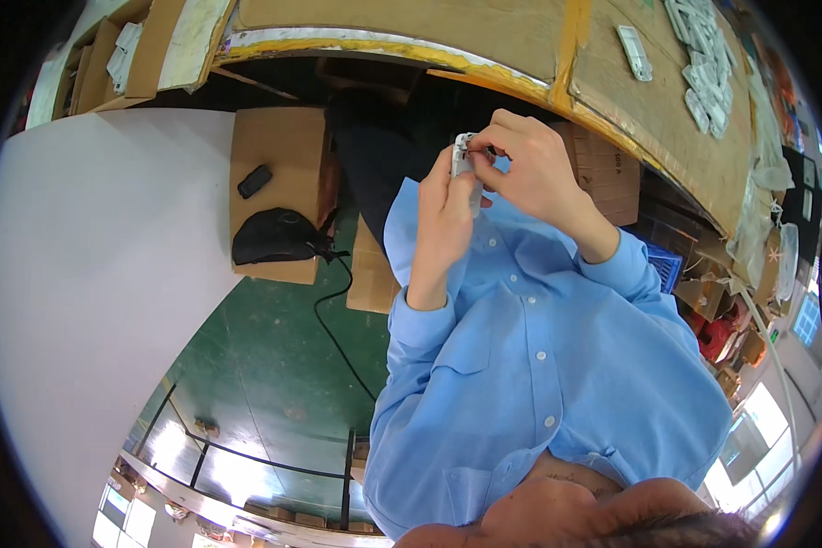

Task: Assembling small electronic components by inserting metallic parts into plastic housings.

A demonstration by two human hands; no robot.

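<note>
My left hand (pixel 445 208) is wrapped round a slim white plastic casing (pixel 460 163), held upright in front of my shirt. At the top end of that casing, my right hand (pixel 527 164) has its thumb and index finger pinched together. Whatever small thing may be between those fingertips is too small to make out. On the cardboard-covered table beyond, a similar white casing (pixel 634 53) lies by itself, and a heap of white casings (pixel 703 68) is piled to its right.
The table edge (pixel 484 79) with yellow tape runs past my hands. To the left, a cardboard box (pixel 279 146) bears a black pouch (pixel 279 237) and a small black object (pixel 255 181). A black cord (pixel 324 320) trails down over the green floor. A blue crate (pixel 664 265) stands right.
</note>
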